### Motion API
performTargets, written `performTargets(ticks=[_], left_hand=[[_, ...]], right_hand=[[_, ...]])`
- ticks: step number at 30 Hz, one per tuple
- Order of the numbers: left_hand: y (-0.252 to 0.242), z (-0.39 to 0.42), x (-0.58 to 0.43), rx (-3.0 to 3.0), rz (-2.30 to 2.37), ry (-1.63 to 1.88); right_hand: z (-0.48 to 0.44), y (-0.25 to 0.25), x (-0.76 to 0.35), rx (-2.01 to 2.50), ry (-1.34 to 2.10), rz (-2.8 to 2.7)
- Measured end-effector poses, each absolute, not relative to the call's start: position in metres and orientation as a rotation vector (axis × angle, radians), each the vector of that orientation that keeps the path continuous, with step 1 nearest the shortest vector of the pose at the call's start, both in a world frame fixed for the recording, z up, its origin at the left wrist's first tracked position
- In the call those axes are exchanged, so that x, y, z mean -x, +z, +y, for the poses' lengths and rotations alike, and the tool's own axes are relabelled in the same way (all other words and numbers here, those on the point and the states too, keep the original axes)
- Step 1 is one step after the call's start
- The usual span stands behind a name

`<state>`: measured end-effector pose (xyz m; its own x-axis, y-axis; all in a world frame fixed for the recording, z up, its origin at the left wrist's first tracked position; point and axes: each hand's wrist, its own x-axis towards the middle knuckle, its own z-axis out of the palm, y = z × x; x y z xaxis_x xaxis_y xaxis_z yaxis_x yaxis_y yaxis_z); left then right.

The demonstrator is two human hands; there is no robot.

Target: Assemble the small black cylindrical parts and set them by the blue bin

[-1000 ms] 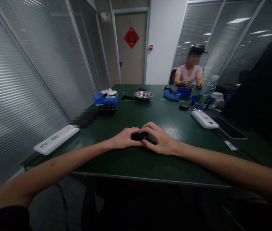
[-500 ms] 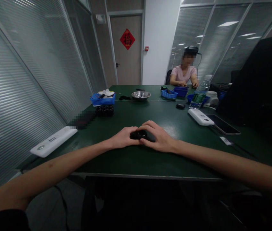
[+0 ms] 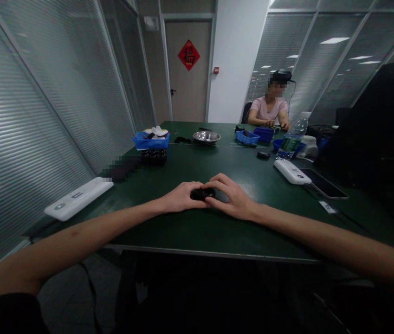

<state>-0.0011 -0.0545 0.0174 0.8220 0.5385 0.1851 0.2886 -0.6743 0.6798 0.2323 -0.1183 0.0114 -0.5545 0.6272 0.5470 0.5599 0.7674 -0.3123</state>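
Both hands meet at a small black, shiny, rounded object [image 3: 201, 194] just above or on the dark green table [image 3: 190, 227]; its exact kind is hard to make out. My left hand [image 3: 179, 196] is closed around its left end, with the thumb side toward the middle. My right hand [image 3: 233, 197] arches over from the other side, pinching the right end between thumb and fingertips. Through the gap under the right fingers, the tabletop shows. Fingers cover parts of the object.
A white power bank [image 3: 78, 198] lies at left, another power bank [image 3: 292, 172] at right beside a phone [image 3: 325, 183]. Farther back are a blue basket [image 3: 151, 141], a metal bowl [image 3: 206, 138], a black case [image 3: 263, 155] and a water bottle [image 3: 291, 139]. A person [image 3: 269, 109] sits opposite.
The right fingers have drawn in toward the object's right end. A dark part that showed under the right palm no longer shows there. The view has shifted slightly.
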Motion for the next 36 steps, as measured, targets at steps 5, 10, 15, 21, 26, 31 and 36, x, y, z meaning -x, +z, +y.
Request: performTargets(ticks=[5,10,15,21,26,31,36], left_hand=[[0.0165,-0.0544,0.0006,-2.348,0.597,0.504],[0.0159,-0.0539,0.0014,-2.336,0.585,0.502],[0.0202,-0.0576,0.0014,-2.333,0.602,0.501],[0.0191,-0.0573,0.0024,-2.330,0.609,0.493],[0.0180,-0.0562,0.0033,-2.335,0.595,0.496],[0.0164,-0.0550,0.0031,-2.342,0.576,0.517],[0.0148,-0.0539,0.0031,-2.340,0.600,0.503]], right_hand=[[-0.1185,0.0110,-0.2329,0.821,0.163,-2.340],[-0.1177,0.0106,-0.2333,0.875,0.127,-2.312],[-0.1182,0.0111,-0.2322,0.864,0.144,-2.308],[-0.1179,0.0116,-0.2319,0.819,0.143,-2.325],[-0.1172,0.0111,-0.2321,0.874,0.128,-2.283],[-0.1178,0.0109,-0.2324,0.820,0.153,-2.315],[-0.1187,0.0119,-0.2324,0.866,0.124,-2.309]])
